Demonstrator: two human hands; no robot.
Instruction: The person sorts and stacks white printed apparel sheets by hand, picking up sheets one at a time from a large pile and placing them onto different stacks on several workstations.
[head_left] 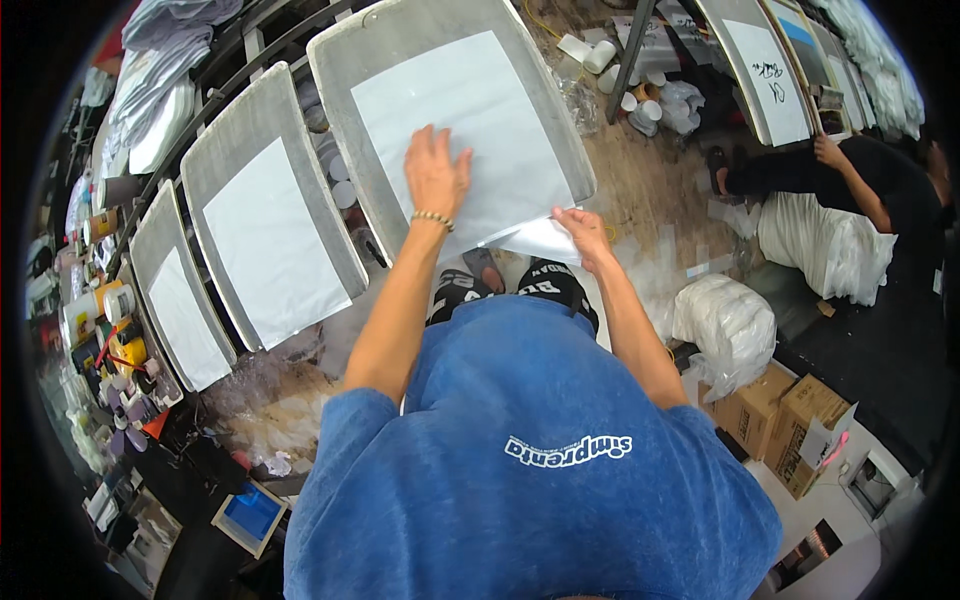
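Note:
A large white sheet [480,110] lies on a grey, round-cornered board [345,120] in front of me. My left hand [437,178], with a beaded bracelet at the wrist, rests on the sheet's left part, fingers spread. At the near right corner, my right hand [585,235] pinches the sheet's edge between thumb and fingers. The near edge there is lifted and folded, with a shiny white part hanging below the board. Whether this sheet is cloth, paper or plastic I cannot tell.
Two more boards with white sheets stand to the left: a middle board [250,110] and a farther board [160,225]. Paint containers [118,300] crowd the far left. Right are wrapped bundles [725,330], cardboard boxes [800,420] and another person [880,170] beside more boards.

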